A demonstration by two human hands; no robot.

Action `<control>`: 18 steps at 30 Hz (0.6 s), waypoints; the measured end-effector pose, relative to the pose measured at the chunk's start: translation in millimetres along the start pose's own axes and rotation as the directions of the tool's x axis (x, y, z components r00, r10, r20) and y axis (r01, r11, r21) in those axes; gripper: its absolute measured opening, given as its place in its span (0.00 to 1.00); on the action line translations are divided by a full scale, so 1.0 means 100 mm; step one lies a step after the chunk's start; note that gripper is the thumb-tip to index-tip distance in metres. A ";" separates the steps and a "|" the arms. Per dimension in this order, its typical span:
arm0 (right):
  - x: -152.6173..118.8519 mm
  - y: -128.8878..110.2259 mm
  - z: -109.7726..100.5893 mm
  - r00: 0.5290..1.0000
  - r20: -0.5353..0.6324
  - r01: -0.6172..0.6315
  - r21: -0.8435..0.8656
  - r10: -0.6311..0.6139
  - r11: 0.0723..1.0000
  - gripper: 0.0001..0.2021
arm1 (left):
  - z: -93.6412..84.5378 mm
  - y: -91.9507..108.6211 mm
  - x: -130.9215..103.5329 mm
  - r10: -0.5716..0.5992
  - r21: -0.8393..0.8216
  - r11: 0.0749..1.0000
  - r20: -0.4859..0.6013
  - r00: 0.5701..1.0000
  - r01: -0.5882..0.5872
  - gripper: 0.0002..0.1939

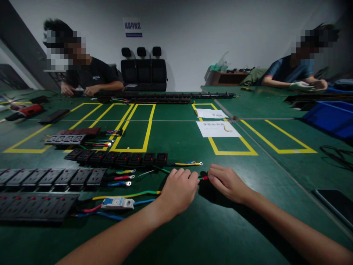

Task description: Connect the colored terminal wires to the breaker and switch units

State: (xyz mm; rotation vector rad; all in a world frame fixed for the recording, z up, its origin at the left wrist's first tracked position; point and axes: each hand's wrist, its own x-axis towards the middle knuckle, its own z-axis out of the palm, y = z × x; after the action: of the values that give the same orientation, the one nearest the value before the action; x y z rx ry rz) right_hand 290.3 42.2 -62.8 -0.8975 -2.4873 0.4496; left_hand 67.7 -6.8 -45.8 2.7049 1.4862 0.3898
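Note:
My left hand [179, 191] is closed around a green wire [163, 170] that runs in from a row of black sockets [128, 158]. Between my hands shows a short bit of the wire with a red sleeve [203, 178]. The fingers of my right hand [227, 182] pinch its end, which they hide. Just left of my left wrist lies a white-and-blue circuit breaker [118, 203], with yellow-green, red and blue wires at it. Other socket strips [52, 177] lie to the left, their coloured wires tipped with ring terminals [128, 183].
A phone [338, 206] and a black cable [338, 154] lie at the right, near a blue bin [331, 117]. Paper sheets [217, 129] rest on the green table [176, 138]. Two people sit across it, at the left [102, 73] and right [286, 70].

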 end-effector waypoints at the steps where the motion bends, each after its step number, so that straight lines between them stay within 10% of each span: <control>1: 0.00 0.00 0.00 1.000 0.001 0.000 -0.001 0.000 1.000 0.15 | 0.00 0.00 0.00 0.000 0.002 1.000 0.000 1.000 0.000 0.08; 18: 0.00 -0.01 0.00 1.000 0.013 -0.007 0.000 0.007 1.000 0.14 | 0.00 0.00 -0.01 -0.001 0.013 1.000 -0.005 1.000 0.001 0.08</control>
State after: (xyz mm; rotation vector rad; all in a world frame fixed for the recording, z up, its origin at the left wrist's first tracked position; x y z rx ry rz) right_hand 290.1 41.7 -62.2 -0.9061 -2.4967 0.4593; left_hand 67.6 -7.4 -46.0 2.7155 1.4968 0.3888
